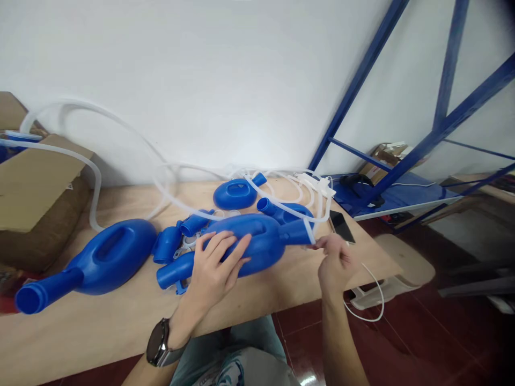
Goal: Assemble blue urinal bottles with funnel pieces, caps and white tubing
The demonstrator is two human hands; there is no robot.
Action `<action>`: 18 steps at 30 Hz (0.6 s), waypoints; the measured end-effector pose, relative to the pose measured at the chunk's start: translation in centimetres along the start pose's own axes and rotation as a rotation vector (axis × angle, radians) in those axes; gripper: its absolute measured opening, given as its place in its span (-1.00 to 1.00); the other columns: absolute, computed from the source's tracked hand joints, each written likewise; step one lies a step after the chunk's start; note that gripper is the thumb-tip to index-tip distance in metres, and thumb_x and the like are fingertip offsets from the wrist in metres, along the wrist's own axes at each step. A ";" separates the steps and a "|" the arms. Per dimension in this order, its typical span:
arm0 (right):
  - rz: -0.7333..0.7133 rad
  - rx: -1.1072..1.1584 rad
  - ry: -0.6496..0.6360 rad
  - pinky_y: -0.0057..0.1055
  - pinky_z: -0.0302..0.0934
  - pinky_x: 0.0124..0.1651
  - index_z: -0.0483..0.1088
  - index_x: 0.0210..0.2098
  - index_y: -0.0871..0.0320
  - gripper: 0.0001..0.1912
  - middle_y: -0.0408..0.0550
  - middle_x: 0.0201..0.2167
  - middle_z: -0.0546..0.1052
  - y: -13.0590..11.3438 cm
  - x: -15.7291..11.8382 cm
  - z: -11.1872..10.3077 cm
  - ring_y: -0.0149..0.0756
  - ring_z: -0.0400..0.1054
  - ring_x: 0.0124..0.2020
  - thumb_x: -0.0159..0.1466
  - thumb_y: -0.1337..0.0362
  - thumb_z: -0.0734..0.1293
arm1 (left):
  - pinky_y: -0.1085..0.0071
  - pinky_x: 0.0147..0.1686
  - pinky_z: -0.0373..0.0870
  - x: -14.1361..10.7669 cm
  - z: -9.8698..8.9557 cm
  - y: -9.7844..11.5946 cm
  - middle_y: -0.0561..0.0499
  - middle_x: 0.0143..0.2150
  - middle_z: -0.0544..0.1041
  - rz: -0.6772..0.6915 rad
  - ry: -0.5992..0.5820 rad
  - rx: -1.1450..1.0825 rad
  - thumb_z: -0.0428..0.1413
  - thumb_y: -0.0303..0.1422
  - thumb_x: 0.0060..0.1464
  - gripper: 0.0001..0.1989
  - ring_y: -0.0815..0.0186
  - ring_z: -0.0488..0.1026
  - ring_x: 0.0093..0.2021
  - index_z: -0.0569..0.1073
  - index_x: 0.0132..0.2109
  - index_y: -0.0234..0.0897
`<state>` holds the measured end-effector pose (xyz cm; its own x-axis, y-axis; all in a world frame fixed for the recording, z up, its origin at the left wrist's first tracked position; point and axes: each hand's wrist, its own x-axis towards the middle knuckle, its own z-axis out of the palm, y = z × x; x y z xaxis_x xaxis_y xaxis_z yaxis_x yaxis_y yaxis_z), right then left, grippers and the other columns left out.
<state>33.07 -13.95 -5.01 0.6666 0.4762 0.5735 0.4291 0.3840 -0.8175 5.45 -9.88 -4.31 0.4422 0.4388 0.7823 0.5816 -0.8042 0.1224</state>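
Observation:
My left hand, with a watch on its wrist, grips the body of a blue urinal bottle lying on its side. The bottle's neck points right and has a white ring at its mouth. Beside that ring is my right hand, its fingers pinched together; what they hold, if anything, I cannot make out. Under and left of my left hand lies a blue tube-shaped piece. Blue fittings and pale rings are heaped next to it.
More blue bottles lie at the left and at the back. A clear hose loops across the wooden table. A cardboard box stands left, a phone right. Beyond are a blue metal rack and stool.

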 end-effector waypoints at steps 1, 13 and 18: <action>-0.064 -0.012 -0.020 -0.31 0.30 -0.29 0.32 -0.50 0.07 -0.57 -0.17 -0.54 0.42 -0.7 0.0 -0.4 -0.27 0.37 -0.47 0.43 0.00 0.31 | 0.07 0.11 0.34 0.6 -1.1 0.3 -0.10 -0.06 0.60 0.038 -0.003 0.043 0.15 -0.42 0.35 -0.49 0.07 0.55 0.06 0.36 0.40 -0.15; -0.424 -0.088 -0.746 -0.37 0.03 -0.49 0.07 -0.46 0.06 -0.66 -0.24 -0.59 0.17 -6.2 -4.5 -2.6 -0.36 0.12 -0.55 0.41 0.42 0.23 | 0.05 0.04 0.53 -5.3 -11.3 2.4 -0.06 -0.04 0.68 0.075 -0.259 0.024 0.05 -0.45 0.34 -0.37 0.06 0.60 0.00 0.26 0.50 -0.11; -0.413 0.049 -0.819 -0.32 0.00 -0.49 0.02 -0.45 0.05 -0.65 -0.25 -0.64 0.14 -8.5 -6.9 -3.0 -0.35 0.05 -0.58 0.42 0.44 0.20 | -0.04 -0.04 0.64 -8.6 -13.6 3.3 0.02 -0.15 0.70 -0.019 -0.222 0.016 0.06 -0.36 0.28 -0.34 0.00 0.62 -0.08 0.28 0.48 0.11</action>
<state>26.64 -22.83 -2.15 -0.1820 0.6983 0.6923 0.4987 0.6724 -0.5470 -5.74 -21.72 -2.36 0.5697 0.5328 0.6258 0.6009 -0.7895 0.1250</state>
